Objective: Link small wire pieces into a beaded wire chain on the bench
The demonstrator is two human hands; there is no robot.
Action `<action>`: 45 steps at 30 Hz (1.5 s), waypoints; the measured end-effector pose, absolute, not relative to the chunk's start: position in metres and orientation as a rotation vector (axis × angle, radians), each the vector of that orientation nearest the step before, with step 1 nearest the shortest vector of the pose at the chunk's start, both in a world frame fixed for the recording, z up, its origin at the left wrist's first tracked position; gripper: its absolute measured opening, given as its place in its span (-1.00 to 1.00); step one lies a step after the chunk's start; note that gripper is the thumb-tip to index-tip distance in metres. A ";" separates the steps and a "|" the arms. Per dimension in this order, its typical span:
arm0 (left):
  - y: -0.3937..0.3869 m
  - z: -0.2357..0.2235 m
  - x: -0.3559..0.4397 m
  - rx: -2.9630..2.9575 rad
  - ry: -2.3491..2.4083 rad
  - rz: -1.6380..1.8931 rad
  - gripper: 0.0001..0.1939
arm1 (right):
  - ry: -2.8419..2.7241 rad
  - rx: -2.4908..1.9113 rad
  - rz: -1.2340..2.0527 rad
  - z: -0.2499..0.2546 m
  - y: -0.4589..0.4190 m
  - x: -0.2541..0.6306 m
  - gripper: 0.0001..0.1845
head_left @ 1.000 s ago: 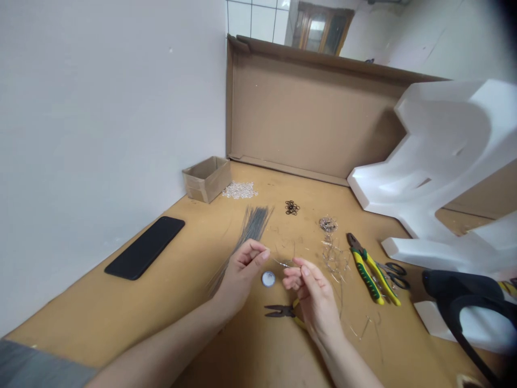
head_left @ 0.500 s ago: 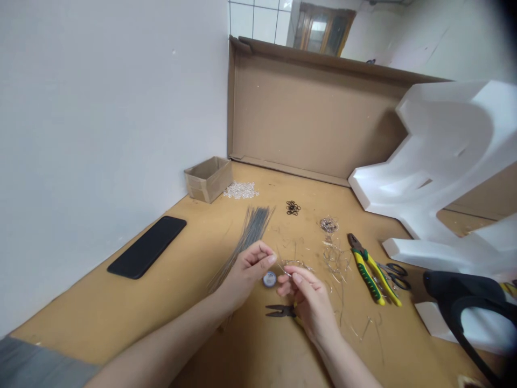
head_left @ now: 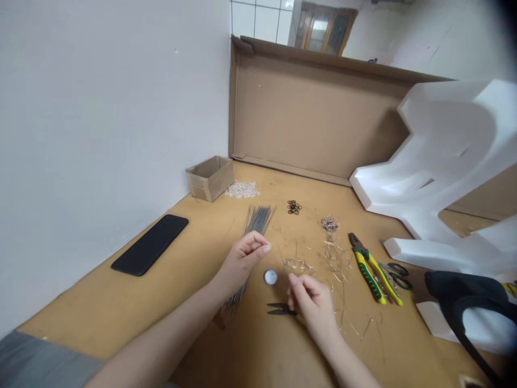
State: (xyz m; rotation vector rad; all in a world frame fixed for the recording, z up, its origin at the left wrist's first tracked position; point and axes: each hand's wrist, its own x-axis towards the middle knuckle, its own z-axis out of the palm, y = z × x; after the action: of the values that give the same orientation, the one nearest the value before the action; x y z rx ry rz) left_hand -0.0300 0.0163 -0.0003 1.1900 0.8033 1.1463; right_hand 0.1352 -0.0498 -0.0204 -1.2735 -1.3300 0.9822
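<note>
My left hand (head_left: 247,257) is closed in a pinch over a bundle of thin grey wires (head_left: 258,220). Whatever sits between its fingertips is too fine to make out. To the right and nearer me, my right hand (head_left: 313,302) is also closed, thumb against the curled fingers; its contents are hidden. Beneath it lie needle-nose pliers (head_left: 280,309), their yellow handle partly covered by the hand. A small round disc with a blue rim (head_left: 270,277) rests between the hands. Bent wire pieces (head_left: 299,265) lie just beyond the right hand.
Combination pliers (head_left: 367,269) and scissors (head_left: 398,275) lie at right, near white foam (head_left: 404,188). Further back are black rings (head_left: 294,207), a pile of clear bits (head_left: 243,189), a small cardboard box (head_left: 210,178) and coiled wire (head_left: 330,223). A black phone (head_left: 150,245) lies left.
My hands have drawn apart: the left a little up and left, the right slightly down and right. The thin wire seen between them before no longer shows there.
</note>
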 end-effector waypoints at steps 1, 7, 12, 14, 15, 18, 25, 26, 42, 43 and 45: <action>0.016 0.000 -0.029 1.228 0.809 1.124 -0.78 | -1.444 -1.268 0.723 -0.018 -0.052 0.138 -0.65; 0.010 -0.008 -0.019 1.366 0.713 0.941 -0.76 | -1.874 -1.239 0.189 -0.011 -0.050 0.146 -0.68; 0.007 -0.018 -0.011 1.303 0.708 0.921 -0.79 | -2.012 -1.392 0.314 -0.019 -0.047 0.141 -0.70; 0.005 -0.020 -0.008 1.228 0.722 0.914 -0.79 | -1.998 -1.411 0.282 -0.020 -0.048 0.138 -0.73; 0.003 -0.021 -0.006 1.183 0.723 0.915 -0.79 | -1.991 -1.428 0.245 -0.020 -0.048 0.137 -0.75; -0.002 -0.024 0.000 1.031 0.674 0.935 -0.78 | -1.992 -1.461 0.139 -0.021 -0.050 0.135 -0.78; -0.014 -0.033 0.014 0.845 0.601 0.984 -0.73 | -1.929 -1.396 0.083 -0.026 -0.050 0.131 -0.79; -0.014 -0.034 0.014 0.851 0.611 0.993 -0.73 | -1.911 -1.377 0.074 -0.027 -0.050 0.130 -0.79; -0.003 -0.030 0.005 0.874 0.698 1.051 -0.77 | -2.022 -1.322 -0.331 -0.017 -0.045 0.143 -0.76; -0.004 -0.031 0.007 0.897 0.716 1.016 -0.76 | -2.014 -1.337 -0.343 -0.017 -0.045 0.143 -0.76; -0.005 -0.033 0.009 0.946 0.764 0.970 -0.74 | -2.010 -1.368 -0.363 -0.016 -0.044 0.143 -0.77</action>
State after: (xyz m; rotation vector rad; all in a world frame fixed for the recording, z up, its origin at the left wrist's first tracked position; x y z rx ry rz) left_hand 0.0086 -0.0054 -0.0327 0.9465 0.7640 0.9699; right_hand 0.1427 -0.0440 -0.0163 -1.3677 -2.0102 -0.3630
